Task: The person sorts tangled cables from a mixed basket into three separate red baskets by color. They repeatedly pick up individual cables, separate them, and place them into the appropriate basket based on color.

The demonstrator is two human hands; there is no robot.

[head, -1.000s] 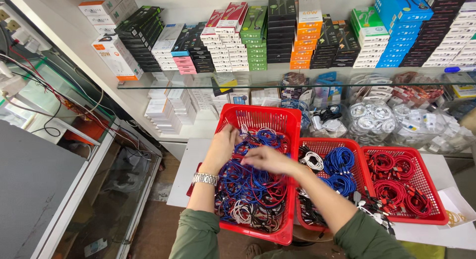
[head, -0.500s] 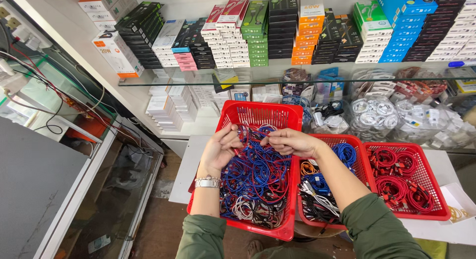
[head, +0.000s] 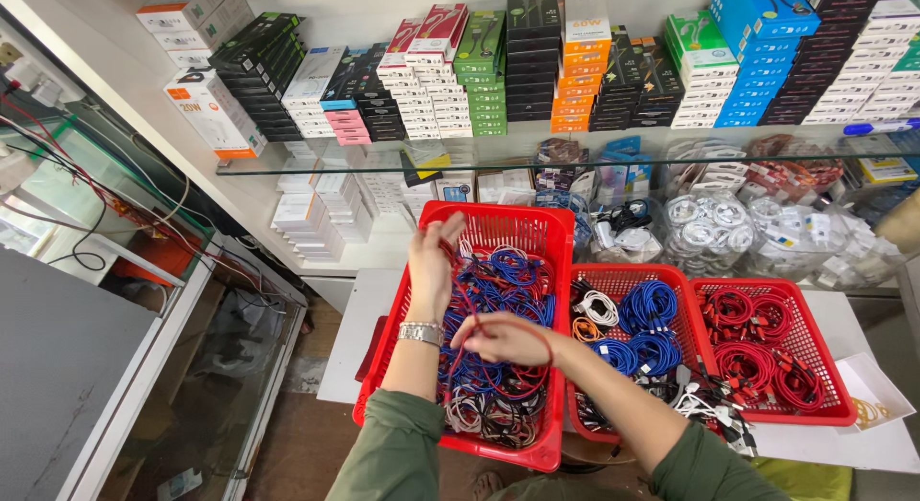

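Now, moment: caught mid-pull over the big red basket (head: pixel 537 234) on the white table (head: pixel 359 340).
Left hand (head: pixel 433 263): raised near the basket's far end, fingers closed on one end of a red cable (head: pixel 484 319); wristwatch (head: pixel 420 332) on the wrist.
Right hand (head: pixel 500 338): lower and nearer, over the basket's middle, fingers pinched narrow on the same red cable, a loop of it hanging around the hand.
Cable's place: stretched between both hands, above the heap of blue and red cables (head: pixel 503 300) in that basket.
Progress: judged early; one cable drawn free of the tangle, most of the heap unsorted.
Neighbours: middle basket (head: pixel 578 426) with blue, white and orange coils; right basket (head: pixel 836 409) with red coils.
Behind: glass shelf (head: pixel 316 162) under stacked boxes.
Change from half a second earlier: hands then close together at the far end; since then drawn apart, right hand brought toward the body, cable pulled out long.
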